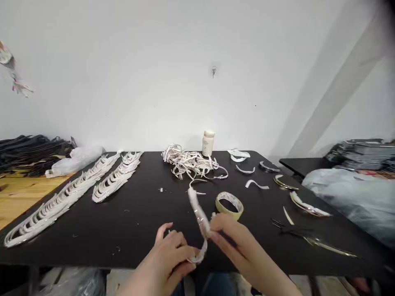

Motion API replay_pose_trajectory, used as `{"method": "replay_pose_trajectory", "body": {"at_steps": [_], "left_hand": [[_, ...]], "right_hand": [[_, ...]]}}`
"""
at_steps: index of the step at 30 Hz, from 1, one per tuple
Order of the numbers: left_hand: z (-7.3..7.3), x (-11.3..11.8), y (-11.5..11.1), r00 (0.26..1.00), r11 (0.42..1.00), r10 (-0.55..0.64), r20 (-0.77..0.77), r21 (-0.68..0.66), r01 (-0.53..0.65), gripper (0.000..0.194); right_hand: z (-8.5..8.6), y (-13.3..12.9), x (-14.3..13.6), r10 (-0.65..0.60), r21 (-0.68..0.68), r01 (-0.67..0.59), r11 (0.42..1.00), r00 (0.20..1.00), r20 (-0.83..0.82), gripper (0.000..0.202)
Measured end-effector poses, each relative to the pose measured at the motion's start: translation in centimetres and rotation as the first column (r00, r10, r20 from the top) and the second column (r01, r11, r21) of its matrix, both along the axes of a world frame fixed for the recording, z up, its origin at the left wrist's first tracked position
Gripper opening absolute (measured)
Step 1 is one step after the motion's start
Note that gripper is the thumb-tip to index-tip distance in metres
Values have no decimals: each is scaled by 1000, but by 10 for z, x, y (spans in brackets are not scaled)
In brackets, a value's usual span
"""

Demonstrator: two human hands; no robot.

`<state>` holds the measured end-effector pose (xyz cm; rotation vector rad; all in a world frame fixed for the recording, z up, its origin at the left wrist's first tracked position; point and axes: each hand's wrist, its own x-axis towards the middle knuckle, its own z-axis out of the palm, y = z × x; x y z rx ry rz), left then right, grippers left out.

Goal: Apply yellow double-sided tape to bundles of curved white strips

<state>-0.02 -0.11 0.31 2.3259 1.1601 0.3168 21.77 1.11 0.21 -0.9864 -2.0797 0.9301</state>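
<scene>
A curved white strip (197, 209) with a shiny surface rises above the near part of the table, its upper end tilted away to the left. My right hand (230, 236) pinches it at the middle, thumb and fingers closed. Lower down, my left hand (174, 255) grips the bent lower end between thumb and fingers. Just beyond the right hand lies a roll of yellowish tape (239, 209). Farther back is a tangled heap of thin white strips (185, 160), one loose tail reaching toward the held strip's top.
Two long rows of overlapping white curved strips (58, 201) lie on the black table (148, 238) at left. A white bottle (208, 144) stands by the wall. Several curved pieces (308, 205) and dark scissors-like tools (286, 230) lie at right. A plastic bag (342, 201) sits beyond the right edge.
</scene>
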Motion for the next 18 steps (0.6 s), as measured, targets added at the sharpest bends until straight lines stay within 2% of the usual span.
{"method": "replay_pose_trajectory", "body": {"at_steps": [3, 7, 9, 11, 13, 15, 16, 18], "left_hand": [[8, -2, -1, 997, 997, -60, 46, 41, 58, 21], [5, -5, 3, 992, 997, 25, 120, 75, -34, 11], [-5, -4, 4, 981, 989, 105, 161, 89, -121, 13], [-19, 0, 4, 951, 964, 239, 198, 70, -257, 15], [-31, 5, 1, 876, 898, 431, 215, -3, -441, 18], [-39, 10, -3, 780, 809, 581, 230, -59, -585, 30], [-42, 13, -5, 753, 788, 610, 246, -92, -609, 34], [-47, 19, -7, 728, 806, 591, 346, -211, -553, 37]], "right_hand": [[4, 4, -7, 127, -98, -119, 988, 989, 81, 25], [-12, 3, -18, 79, -291, -104, 951, 992, -98, 27], [-25, 2, -25, 22, -333, -100, 938, 973, -230, 29], [-37, 3, -33, -63, -357, -65, 932, 939, -337, 29], [-47, 5, -40, -167, -366, 13, 930, 904, -394, 28], [-55, 6, -45, -246, -346, 102, 933, 882, -402, 27], [-58, 6, -47, -269, -326, 138, 935, 876, -400, 27], [-63, 5, -51, -286, -288, 177, 941, 873, -396, 25]]}}
